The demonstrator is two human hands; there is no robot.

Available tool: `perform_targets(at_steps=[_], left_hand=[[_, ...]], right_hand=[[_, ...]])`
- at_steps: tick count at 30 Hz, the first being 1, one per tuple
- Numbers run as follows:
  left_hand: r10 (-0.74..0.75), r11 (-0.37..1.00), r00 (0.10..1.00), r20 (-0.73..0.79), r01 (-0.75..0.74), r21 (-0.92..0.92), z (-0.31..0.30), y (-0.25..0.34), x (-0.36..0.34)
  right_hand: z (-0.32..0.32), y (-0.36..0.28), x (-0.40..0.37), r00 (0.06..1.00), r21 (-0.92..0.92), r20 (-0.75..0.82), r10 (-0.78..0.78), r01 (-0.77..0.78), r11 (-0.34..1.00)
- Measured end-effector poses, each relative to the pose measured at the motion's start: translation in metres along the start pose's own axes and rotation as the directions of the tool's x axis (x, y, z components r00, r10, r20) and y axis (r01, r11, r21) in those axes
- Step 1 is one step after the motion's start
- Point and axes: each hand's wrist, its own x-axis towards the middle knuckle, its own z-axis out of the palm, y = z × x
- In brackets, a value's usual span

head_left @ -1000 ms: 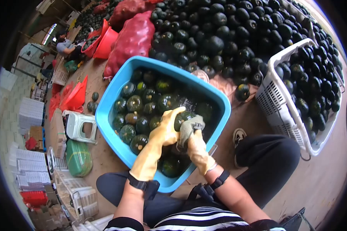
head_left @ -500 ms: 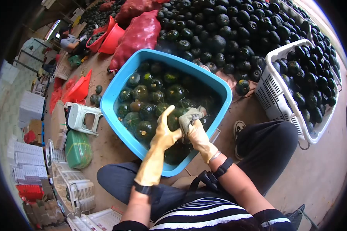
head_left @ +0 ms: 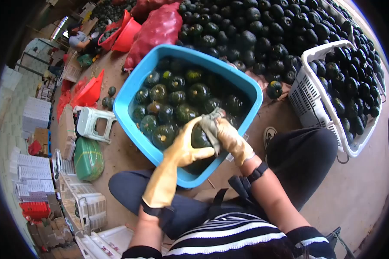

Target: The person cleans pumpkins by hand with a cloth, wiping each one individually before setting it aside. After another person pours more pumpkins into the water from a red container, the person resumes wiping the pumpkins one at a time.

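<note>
My left hand point(head_left: 186, 144), in a cream rubber glove, is closed round a dark green pumpkin point(head_left: 199, 138), thumb below and fingers along its far side. A grey cloth point(head_left: 211, 126) is bunched in my gloved right hand point(head_left: 234, 141) and lies against that pumpkin's right side. Both hands are over the near part of a blue tub point(head_left: 122, 108). Water fills the tub, and several dark green pumpkins point(head_left: 163, 136) float in it. The palm side of my right hand is hidden by the cloth and glove.
A white crate point(head_left: 309, 101) full of dark green pumpkins stands at the right. Behind the tub are a large pumpkin heap point(head_left: 246, 39) and a red mesh sack point(head_left: 160, 28). At left sit a white stool point(head_left: 88, 123) and a green bundle point(head_left: 88, 159). Another person point(head_left: 78, 42) sits far back.
My left hand now shows a pumpkin in its grip. My right hand has shifted right and the cloth hangs more spread out over the pumpkin's side. The view has tilted slightly.
</note>
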Motion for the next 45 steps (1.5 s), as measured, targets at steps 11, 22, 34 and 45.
perform_targets(at_steps=[11,22,34,45], left_hand=[[-0.188,0.933,0.981,-0.047,0.163,-0.321,0.011,0.001,-0.007],[0.149,0.989,0.952,-0.266,-0.139,0.057,-0.002,0.017,0.046],[0.279,0.910,0.857,-0.434,-0.380,-0.166,0.027,0.017,0.065],[-0.054,0.653,0.966,-0.253,-0.158,-0.741,0.042,-0.001,0.021]], right_hand=[[0.005,0.022,0.015,0.988,0.158,-0.147,-0.040,0.063,0.985],[0.009,0.055,0.017,0.999,0.397,0.042,-0.005,-0.012,0.918],[0.007,-0.030,-0.007,0.966,0.879,-0.115,0.230,-0.009,0.476],[-0.001,0.031,0.017,0.798,-0.342,-0.547,-0.254,0.064,0.938]])
